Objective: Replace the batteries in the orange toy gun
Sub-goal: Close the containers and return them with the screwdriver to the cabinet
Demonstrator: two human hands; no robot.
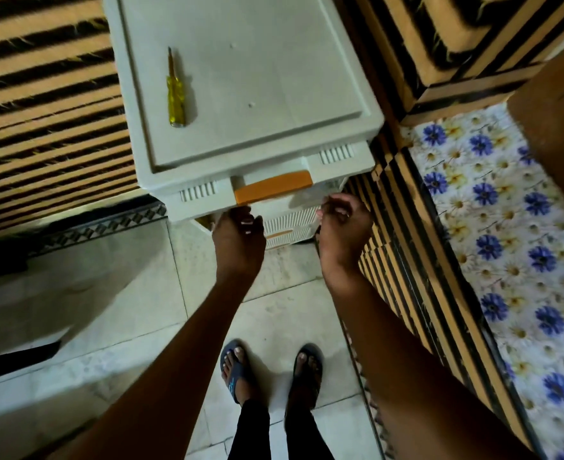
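A white plastic drawer cabinet (pixel 241 78) stands on a pale tiled floor (pixel 141 293), seen from above, and a yellow-handled screwdriver (pixel 175 91) with a slim metal shaft lies on the left part of its flat top, tip pointing away from the person. The top drawer (pixel 340 161) carries an orange rectangular handle (pixel 273 187) on its front. The left hand (pixel 239 239) is up under the front edge of that drawer, just below the orange handle, with its fingers curled; whether they grip the drawer cannot be told. The right hand (pixel 343 227) is at the drawer's right front corner, fingers bent in loosely, with no object visible in them. The orange toy gun does not appear anywhere in the head view. Two feet in dark flip-flops (pixel 237 370) stand on the tiles, and a blue-flowered cloth (pixel 506 227) lies to the right.
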